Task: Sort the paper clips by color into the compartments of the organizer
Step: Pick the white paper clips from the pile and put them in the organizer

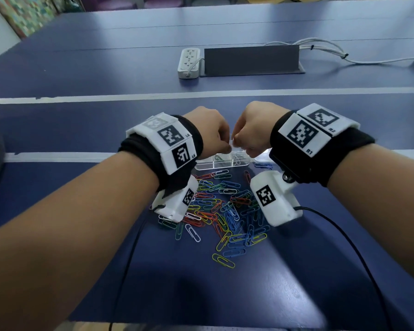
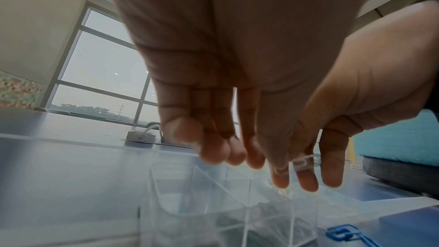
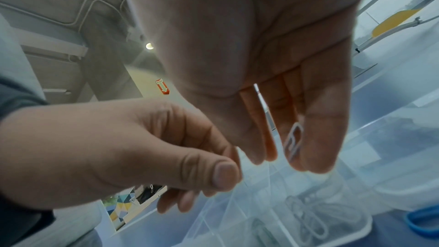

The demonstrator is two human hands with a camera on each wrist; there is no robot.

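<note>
The clear organizer (image 1: 221,164) (image 2: 202,204) (image 3: 261,213) lies on the blue table just beyond a pile of mixed coloured paper clips (image 1: 221,211). Both hands hover close together over it. My right hand (image 1: 250,137) (image 3: 297,157) points its fingers down and holds one white paper clip (image 3: 293,144) (image 2: 302,161) between them. My left hand (image 1: 215,139) (image 2: 221,153) has curled fingers, with its thumb (image 3: 223,176) pressed on the forefinger; I see nothing in it. White clips (image 3: 306,217) lie in one compartment and dark ones (image 1: 217,158) in another.
A blue clip (image 2: 342,232) (image 3: 422,221) lies on the table beside the organizer. Farther back are a white power strip (image 1: 188,63), a grey box (image 1: 251,59) and white cables (image 1: 320,47). A black cable (image 1: 344,237) trails from the right wrist camera.
</note>
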